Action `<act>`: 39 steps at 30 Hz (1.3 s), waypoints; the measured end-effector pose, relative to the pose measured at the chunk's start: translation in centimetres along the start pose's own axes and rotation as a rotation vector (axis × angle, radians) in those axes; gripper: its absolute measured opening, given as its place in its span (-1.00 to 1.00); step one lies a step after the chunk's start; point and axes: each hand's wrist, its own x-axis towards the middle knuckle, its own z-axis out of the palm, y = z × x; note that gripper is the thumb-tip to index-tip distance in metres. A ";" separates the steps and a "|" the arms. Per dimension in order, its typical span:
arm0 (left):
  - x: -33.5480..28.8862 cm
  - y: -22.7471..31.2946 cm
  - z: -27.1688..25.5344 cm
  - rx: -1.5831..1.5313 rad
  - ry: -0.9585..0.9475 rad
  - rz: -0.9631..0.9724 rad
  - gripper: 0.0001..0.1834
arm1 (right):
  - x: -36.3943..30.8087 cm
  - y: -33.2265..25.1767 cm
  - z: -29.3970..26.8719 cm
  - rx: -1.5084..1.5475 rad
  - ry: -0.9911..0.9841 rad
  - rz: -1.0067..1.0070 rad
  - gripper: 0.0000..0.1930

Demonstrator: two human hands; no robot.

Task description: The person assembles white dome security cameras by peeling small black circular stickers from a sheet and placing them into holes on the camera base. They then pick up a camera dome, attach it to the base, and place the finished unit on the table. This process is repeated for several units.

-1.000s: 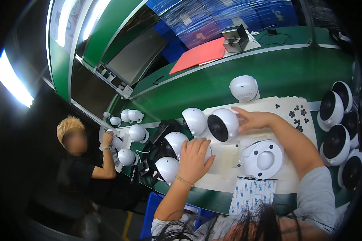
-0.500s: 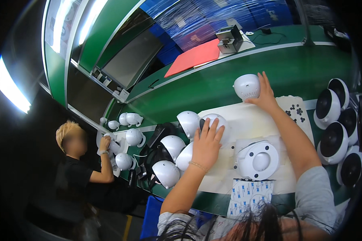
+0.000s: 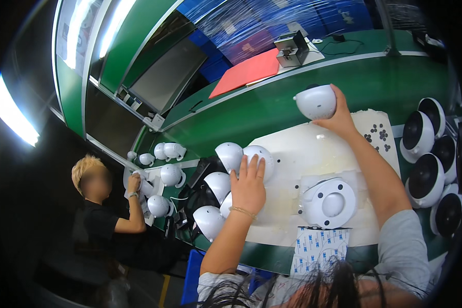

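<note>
Grip of the right hand (image 3: 340, 119) curls round a white dome (image 3: 315, 103) at the bench's (image 3: 269, 252) far side (its smooth shell probably needs cupping); the left hand (image 3: 250, 191), loosely spread, seemingly steadies a second dome (image 3: 260, 153).

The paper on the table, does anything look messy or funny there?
A little: a few black dots lie scattered left of the white disc, away from the cluster at the upper right of the paper. Its upper right edge looks ragged.
</note>
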 end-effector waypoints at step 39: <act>3.7 0.3 1.4 0.017 -0.130 -0.146 -0.22 | -2.6 -3.8 0.9 0.323 -0.999 0.360 0.04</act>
